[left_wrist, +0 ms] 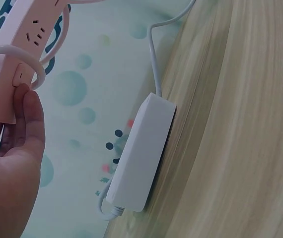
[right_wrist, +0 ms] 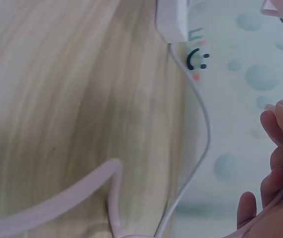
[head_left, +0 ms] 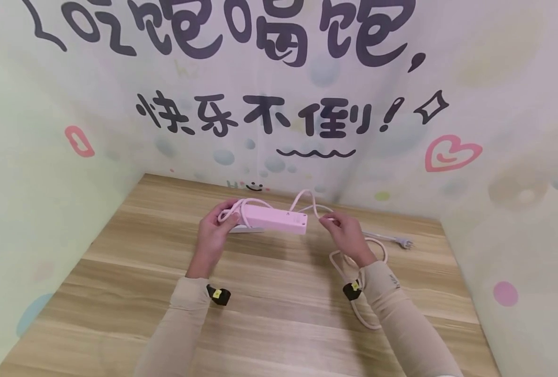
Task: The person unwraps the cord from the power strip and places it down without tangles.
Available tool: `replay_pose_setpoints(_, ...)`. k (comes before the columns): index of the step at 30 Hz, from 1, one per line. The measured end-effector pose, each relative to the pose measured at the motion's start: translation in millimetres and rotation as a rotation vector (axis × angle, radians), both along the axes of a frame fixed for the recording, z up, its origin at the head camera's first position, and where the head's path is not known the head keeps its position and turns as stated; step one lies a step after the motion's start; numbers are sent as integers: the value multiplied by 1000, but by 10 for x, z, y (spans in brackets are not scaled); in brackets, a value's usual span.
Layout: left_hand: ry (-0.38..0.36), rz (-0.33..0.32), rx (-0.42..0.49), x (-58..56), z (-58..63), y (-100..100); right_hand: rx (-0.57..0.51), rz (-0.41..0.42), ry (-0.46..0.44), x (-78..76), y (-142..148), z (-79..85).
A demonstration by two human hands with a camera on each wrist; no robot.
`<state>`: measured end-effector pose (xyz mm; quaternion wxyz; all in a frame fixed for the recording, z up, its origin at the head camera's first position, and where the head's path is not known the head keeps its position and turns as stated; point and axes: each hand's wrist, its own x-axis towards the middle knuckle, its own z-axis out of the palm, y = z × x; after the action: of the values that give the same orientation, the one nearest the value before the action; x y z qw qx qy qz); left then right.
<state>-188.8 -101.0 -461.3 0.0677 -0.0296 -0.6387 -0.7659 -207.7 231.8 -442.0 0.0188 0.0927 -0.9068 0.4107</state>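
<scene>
My left hand [head_left: 213, 233] grips the left end of a pink power strip [head_left: 276, 219], lifted above the wooden table. Part of the pink cord [left_wrist: 37, 69] loops around that end. Off to the right, my right hand [head_left: 347, 235] pinches the same cord between thumb and fingers, and a slack bend of it rises between both hands. The sockets of the strip [left_wrist: 35, 32] show in the left wrist view. More pink cord [head_left: 366, 324] lies in loose loops on the table under my right forearm.
Behind the pink strip, a white power strip [left_wrist: 144, 153] lies along the back of the wooden table [head_left: 269, 314]. Its thin cord [right_wrist: 206, 114] runs right beside the wall. A grey plug [head_left: 405, 243] lies at the back right. Printed cloth walls [head_left: 260, 167] border the table.
</scene>
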Motion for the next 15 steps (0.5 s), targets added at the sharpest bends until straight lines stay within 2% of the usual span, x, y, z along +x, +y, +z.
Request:
replay_pose_setpoints(4,2,6,-6,-5,-9,13,-22,-45,-25,6,46,86)
replay_pose_setpoints(7,0,9,-35,-10,-13,15,-81,-71,-36,13,80,169)
replay_pose_setpoints(11,-9,4,-71,-10,-11,13,-151,-61,-32,46,113,291)
replay_pose_setpoints(15,-24,1,-87,-3,-3,10,-154,-55,-35,85,160,384)
